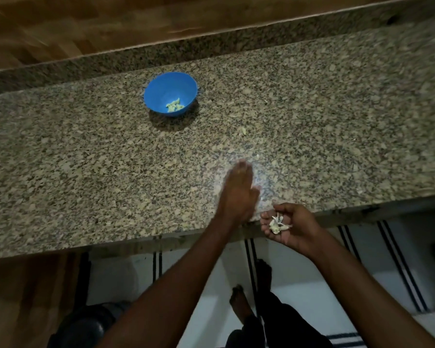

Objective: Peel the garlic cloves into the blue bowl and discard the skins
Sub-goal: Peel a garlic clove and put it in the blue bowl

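Note:
A blue bowl (170, 92) stands on the granite counter (86, 172) toward the back, with several peeled garlic cloves (175, 105) in its bottom. My left hand (239, 192) lies flat on the counter near the front edge, fingers straight and together, edge of the palm toward my right hand. My right hand (290, 226) is cupped palm-up just past the counter's front edge, beside the left hand. A small heap of pale garlic skins (278, 224) rests in its palm. A stray bit of skin (243, 131) lies on the counter to the right of the bowl.
A raised granite ledge (211, 46) and a wooden surface (86, 21) run behind the counter. Below the front edge are a white tiled floor with dark stripes (299, 272), my bare feet (240, 306) and a dark round object (86, 327) at lower left.

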### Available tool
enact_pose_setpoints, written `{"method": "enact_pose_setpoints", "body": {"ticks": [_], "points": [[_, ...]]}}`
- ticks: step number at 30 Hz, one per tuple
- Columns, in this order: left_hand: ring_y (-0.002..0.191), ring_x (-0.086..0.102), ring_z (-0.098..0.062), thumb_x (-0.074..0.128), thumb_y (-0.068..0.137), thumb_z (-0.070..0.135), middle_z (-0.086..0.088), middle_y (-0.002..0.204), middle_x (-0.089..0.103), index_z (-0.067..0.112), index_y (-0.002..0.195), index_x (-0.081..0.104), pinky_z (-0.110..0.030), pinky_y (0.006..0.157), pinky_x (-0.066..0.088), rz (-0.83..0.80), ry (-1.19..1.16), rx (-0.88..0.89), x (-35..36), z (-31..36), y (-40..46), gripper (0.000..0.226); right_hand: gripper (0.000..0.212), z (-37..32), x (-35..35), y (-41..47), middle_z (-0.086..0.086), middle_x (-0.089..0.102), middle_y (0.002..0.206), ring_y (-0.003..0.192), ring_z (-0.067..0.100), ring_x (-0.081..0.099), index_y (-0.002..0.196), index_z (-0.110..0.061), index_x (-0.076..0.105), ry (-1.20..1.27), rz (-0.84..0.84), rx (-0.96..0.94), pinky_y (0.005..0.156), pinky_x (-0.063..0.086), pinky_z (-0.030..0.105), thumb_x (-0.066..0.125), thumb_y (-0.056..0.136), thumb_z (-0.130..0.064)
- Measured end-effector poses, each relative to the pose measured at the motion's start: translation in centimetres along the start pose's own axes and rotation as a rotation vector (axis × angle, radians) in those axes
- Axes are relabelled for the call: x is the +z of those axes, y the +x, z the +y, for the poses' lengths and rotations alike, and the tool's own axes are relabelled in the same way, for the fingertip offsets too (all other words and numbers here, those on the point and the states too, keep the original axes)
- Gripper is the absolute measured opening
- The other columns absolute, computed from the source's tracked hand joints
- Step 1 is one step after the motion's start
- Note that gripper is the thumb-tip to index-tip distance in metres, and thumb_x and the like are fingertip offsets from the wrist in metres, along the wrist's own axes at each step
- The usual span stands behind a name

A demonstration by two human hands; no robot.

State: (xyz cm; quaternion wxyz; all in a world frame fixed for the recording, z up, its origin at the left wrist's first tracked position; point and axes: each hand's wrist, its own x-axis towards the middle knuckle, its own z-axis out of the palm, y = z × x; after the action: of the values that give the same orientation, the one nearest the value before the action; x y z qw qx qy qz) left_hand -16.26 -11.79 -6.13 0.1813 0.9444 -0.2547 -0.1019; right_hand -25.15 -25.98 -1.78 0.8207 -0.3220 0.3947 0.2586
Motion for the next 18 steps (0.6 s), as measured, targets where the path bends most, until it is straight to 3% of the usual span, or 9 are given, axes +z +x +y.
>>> {"method": "enact_pose_setpoints", "body": {"ticks": [3, 6, 9, 12, 15, 18], "points": [[0.153, 0.019, -0.028, 0.015, 0.103, 0.034, -0.019, 0.162, 0.024, 0.000, 0.154, 0.030, -0.038, 0.125, 0.010, -0.076, -0.136, 0.261, 0.3, 2.8, -0.5, 0.063, 0.067, 0.8, -1.4, -0.3, 0.025, 0.066, 0.067, 0.052, 0.032, 0.065, 0.066, 0.012, 0.070, 0.021, -0.021, 0.019, 0.051, 0.056, 0.030, 0.040, 0.099, -0.038], [0.153, 0.017, -0.020, 0.020, 0.107, 0.031, -0.011, 0.164, 0.022, 0.008, 0.156, 0.028, -0.034, 0.125, 0.011, -0.009, -0.267, 0.146, -1.5, 1.6, 1.0, 0.056, 0.086, 0.8, -3.1, -0.4, 0.028, 0.067, 0.076, 0.061, 0.036, 0.067, 0.078, 0.017, 0.069, 0.043, -0.059, 0.046, 0.059, 0.059, 0.037, 0.038, 0.096, -0.061], [0.154, 0.015, -0.027, 0.015, 0.103, 0.038, -0.016, 0.163, 0.023, 0.005, 0.156, 0.029, -0.043, 0.124, 0.014, 0.032, -0.138, 0.069, -2.6, 0.3, 5.8, 0.064, 0.106, 0.7, -4.1, 0.0, 0.034, 0.067, 0.087, 0.073, 0.040, 0.069, 0.091, 0.023, 0.068, 0.030, -0.065, 0.049, 0.071, 0.059, 0.043, 0.034, 0.089, -0.078], [0.153, 0.018, -0.028, 0.020, 0.102, 0.036, -0.018, 0.162, 0.026, 0.004, 0.155, 0.030, -0.043, 0.124, 0.013, -0.075, -0.004, 0.255, -0.8, 2.2, 7.7, 0.063, 0.121, 0.6, -4.6, 0.5, 0.039, 0.066, 0.096, 0.082, 0.043, 0.070, 0.099, 0.025, 0.066, 0.025, -0.109, 0.057, 0.074, 0.061, 0.045, 0.027, 0.082, -0.088], [0.154, 0.016, -0.024, 0.027, 0.106, 0.029, -0.014, 0.163, 0.024, 0.006, 0.155, 0.031, -0.035, 0.124, 0.007, -0.162, -0.050, 0.502, 1.4, 4.5, 4.8, 0.055, 0.129, 0.3, -5.1, 0.7, 0.043, 0.063, 0.107, 0.092, 0.047, 0.069, 0.106, 0.026, 0.063, 0.038, -0.136, 0.042, 0.082, 0.059, 0.050, 0.026, 0.075, -0.094], [0.153, 0.019, -0.021, 0.026, 0.107, 0.032, -0.012, 0.162, 0.029, 0.007, 0.152, 0.039, -0.032, 0.125, 0.009, -0.220, -0.155, 0.531, 1.1, 4.2, 1.9, 0.053, 0.121, 0.2, -5.4, 0.7, 0.040, 0.063, 0.113, 0.097, 0.052, 0.067, 0.116, 0.018, 0.060, 0.112, -0.105, -0.016, 0.090, 0.052, 0.059, 0.031, 0.075, -0.092]]}}
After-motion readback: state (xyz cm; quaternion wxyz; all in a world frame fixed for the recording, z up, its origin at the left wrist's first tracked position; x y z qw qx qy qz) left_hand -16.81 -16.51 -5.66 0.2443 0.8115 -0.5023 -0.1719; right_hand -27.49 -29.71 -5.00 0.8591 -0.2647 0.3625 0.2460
